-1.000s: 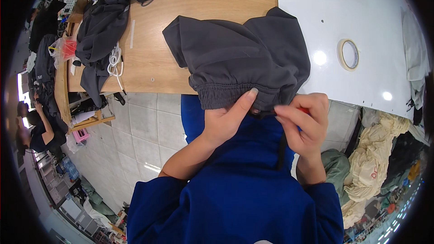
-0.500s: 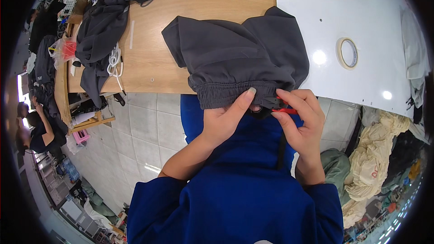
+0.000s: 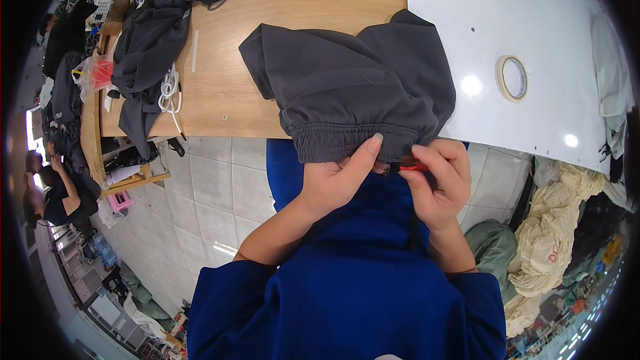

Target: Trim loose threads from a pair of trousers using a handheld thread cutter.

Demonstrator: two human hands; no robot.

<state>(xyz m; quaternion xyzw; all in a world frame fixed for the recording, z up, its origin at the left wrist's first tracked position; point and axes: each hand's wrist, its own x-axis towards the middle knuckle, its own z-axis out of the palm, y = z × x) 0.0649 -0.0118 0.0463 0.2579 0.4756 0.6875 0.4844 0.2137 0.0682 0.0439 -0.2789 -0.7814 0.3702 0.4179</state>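
Observation:
Dark grey trousers point(image 3: 347, 77) with a gathered elastic waistband point(image 3: 333, 140) lie across the near edge of the table, the waistband hanging over toward me. My left hand point(image 3: 343, 177) is closed on the waistband, thumb on top and the other fingers beneath the cloth. At the waistband's right end, my right hand point(image 3: 440, 177) pinches small red-handled thread snips point(image 3: 415, 167). Their dark blades are mostly hidden by fingers and cloth, right by the left thumb. I cannot make out whether the blades touch the fabric.
A roll of masking tape point(image 3: 513, 79) lies on the white tabletop point(image 3: 460, 40) at right. More dark garments point(image 3: 150, 47) and a white cord point(image 3: 170, 93) are at the wooden table's left. Cream cloth point(image 3: 550, 227) is heaped at lower right. Another person point(image 3: 63, 190) is far left.
My right hand has shifted slightly left with the snips, whose blades are now more hidden. The left hand has moved a little right along the waistband.

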